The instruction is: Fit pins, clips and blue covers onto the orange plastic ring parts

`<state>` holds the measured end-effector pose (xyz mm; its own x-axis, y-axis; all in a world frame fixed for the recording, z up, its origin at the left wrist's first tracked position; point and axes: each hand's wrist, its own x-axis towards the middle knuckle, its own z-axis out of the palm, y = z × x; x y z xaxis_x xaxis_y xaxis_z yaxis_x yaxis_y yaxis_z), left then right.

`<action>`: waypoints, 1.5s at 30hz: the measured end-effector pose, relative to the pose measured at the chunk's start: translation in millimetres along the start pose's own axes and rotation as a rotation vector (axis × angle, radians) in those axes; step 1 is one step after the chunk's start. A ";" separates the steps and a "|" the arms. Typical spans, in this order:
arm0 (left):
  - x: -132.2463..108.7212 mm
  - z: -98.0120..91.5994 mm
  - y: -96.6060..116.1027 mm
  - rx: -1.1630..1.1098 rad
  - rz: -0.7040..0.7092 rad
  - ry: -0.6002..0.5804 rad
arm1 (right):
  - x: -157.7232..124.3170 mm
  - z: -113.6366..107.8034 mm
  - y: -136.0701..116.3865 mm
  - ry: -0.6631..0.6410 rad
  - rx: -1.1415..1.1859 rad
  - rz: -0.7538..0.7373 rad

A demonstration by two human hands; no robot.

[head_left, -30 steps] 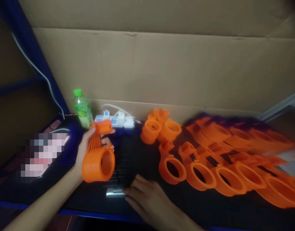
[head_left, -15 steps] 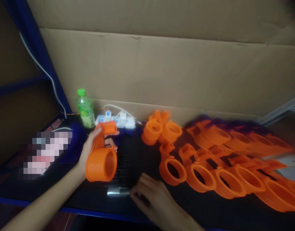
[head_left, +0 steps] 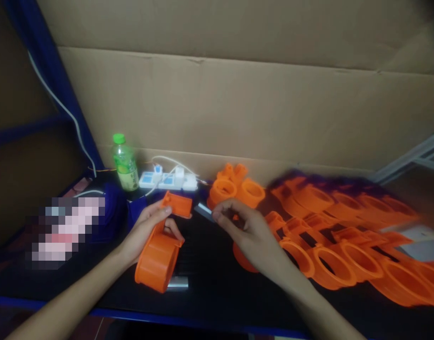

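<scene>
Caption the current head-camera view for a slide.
Left hand holds an orange ringed plastic part while the right hand pinches a small toothed strip, apart from it.

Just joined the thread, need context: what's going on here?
A person's left hand grips an orange ring-ended part. The right hand pinches a small toothed strip near the part's upper end, with no contact visible. A shiny strip lies on the dark tabletop, close to the held part's ring in the view. More orange parts sit to the right.
</scene>
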<state>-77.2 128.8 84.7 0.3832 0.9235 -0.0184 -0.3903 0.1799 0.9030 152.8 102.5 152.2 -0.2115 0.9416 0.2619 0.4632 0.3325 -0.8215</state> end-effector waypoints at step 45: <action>0.3 4.8 -11.1 0.261 0.009 -0.112 | 50.6 29.0 -8.4 -0.292 -0.212 -0.040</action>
<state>-68.7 125.5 76.7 0.4768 0.8787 0.0244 -0.1704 0.0651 0.9832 113.3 145.8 157.6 -0.4558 0.8831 0.1111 0.6115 0.4014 -0.6819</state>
